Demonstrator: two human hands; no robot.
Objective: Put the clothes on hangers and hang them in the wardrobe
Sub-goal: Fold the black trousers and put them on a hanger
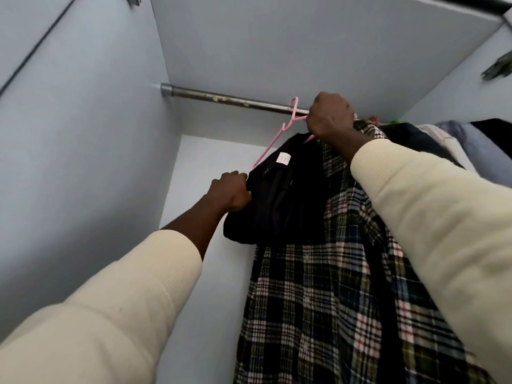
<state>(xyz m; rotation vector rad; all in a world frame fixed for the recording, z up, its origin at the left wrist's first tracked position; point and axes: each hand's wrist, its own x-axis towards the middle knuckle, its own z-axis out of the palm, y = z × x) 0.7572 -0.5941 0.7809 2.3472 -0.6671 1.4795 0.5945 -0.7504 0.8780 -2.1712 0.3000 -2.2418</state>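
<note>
**Black garment goes up on the wardrobe rail**

We reach into the wardrobe with both arms raised. Our right hand (329, 116) is closed around the neck of a pink hanger (288, 126), fingers curled tight, and holds it up at the metal rail (232, 100); the hook sits at the rail, though we cannot tell whether it is over the bar or just in front of it. Our left hand (231, 191) grips the left edge of the black garment (282, 200) that is draped on the hanger, fingers bunched into the cloth. The garment (a white label shows near its top) hangs just beside a plaid shirt (332, 286) already on the rail, touching it, with more hung clothes (443, 139) further right.

We judge the step in hand to be the hanging itself: the dressing of the hanger looks done. The next move calls for seating the hook fully on the bar, then letting go with the right hand while the left smooths the cloth so it does not slide off the hanger's bare left arm.
</note>
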